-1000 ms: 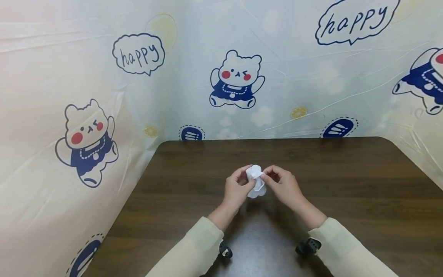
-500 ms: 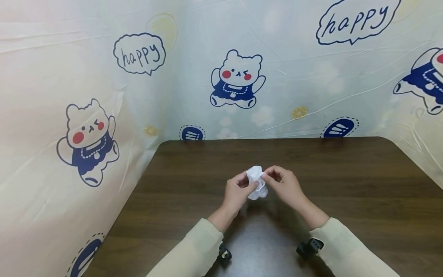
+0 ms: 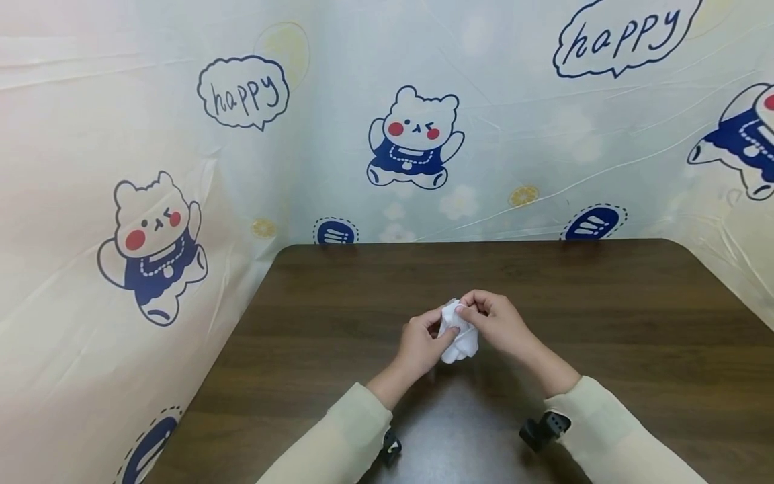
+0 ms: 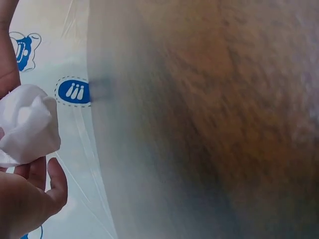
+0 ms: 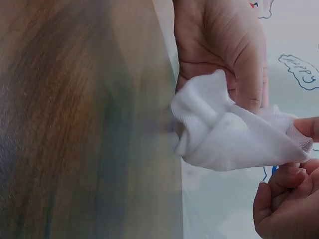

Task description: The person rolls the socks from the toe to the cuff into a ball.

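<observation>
A bunched white sock [image 3: 463, 343] of soft knit cloth is held between both hands over the middle of the table. My left hand [image 3: 421, 344] grips its left side, thumb across the front. Thumb and fingertips of my right hand [image 3: 499, 324] pinch its upper right edge. In the right wrist view the sock [image 5: 234, 137] shows overlapping folds and a thin stretched edge at the right hand's fingertips, with the left hand [image 5: 222, 47] on its far side. Part of the sock [image 4: 31, 124] also shows at the left of the left wrist view, with some fingers hidden behind it.
The dark brown wooden table [image 3: 338, 296] spreads beneath both arms. A pale printed curtain [image 3: 508, 148] with cartoon bears surrounds its back and sides. Black wrist cameras [image 3: 544, 430] sit at the cream sleeve cuffs.
The left hand and the sock have shifted slightly right and toward the person, and the sock has turned a little. The right hand has stayed nearly in place, pinching the edge.
</observation>
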A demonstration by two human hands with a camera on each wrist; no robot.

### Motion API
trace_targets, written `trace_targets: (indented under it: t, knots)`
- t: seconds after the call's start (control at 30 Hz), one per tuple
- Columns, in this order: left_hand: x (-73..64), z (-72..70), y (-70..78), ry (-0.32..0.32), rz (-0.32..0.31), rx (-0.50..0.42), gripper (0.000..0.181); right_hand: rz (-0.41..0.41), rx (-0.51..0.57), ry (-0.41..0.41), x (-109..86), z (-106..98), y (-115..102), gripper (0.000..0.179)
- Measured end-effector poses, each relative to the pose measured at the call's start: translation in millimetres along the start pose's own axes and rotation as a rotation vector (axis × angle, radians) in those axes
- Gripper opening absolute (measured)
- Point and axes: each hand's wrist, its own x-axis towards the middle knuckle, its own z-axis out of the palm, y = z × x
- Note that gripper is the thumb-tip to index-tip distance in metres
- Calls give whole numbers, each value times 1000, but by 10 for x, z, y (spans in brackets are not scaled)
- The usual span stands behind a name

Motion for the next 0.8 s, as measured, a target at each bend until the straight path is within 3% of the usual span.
trace_targets:
  t: [0.27,0.53,0.67,0.8]
  knots:
    - [-7,5,20,-51,8,110,21,-110,-105,-1,34,-9,-5,8]
    - [-29,-11,36,-175,29,150,13,-127,-226,-9,72,-51,-19,9]
    - [-36,-27,-1,-233,57,87,12,-127,-257,-20,102,-70,8,9]
    - [-64,-45,-25,-256,37,-16,19,-91,-244,-11,133,-92,47,8]
